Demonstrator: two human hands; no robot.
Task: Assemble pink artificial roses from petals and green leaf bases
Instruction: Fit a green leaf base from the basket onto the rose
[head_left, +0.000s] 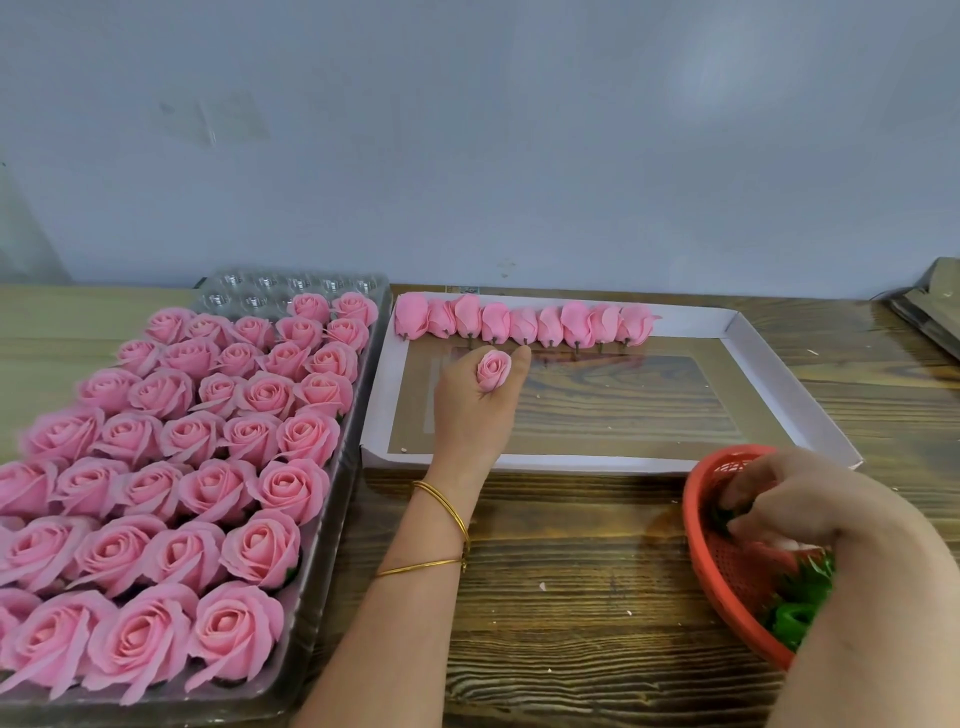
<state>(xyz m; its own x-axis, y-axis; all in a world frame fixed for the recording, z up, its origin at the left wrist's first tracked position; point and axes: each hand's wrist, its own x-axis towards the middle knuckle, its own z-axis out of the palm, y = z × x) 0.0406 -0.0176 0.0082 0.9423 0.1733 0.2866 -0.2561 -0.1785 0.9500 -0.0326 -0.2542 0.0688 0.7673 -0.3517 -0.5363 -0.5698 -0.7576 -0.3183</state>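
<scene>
left grip (475, 415) pinches rose bud (493, 369) | right grip (821, 514) pinches green leaf base (723, 516) in red basket (693, 525) | petals likely soft, crushable; hold near stem

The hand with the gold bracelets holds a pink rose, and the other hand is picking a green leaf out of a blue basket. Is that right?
Almost. The basket is red, not blue; the head view shows it. The left hand with the gold bracelets does hold a pink rose, and the right hand pinches a green leaf in the basket.
</scene>
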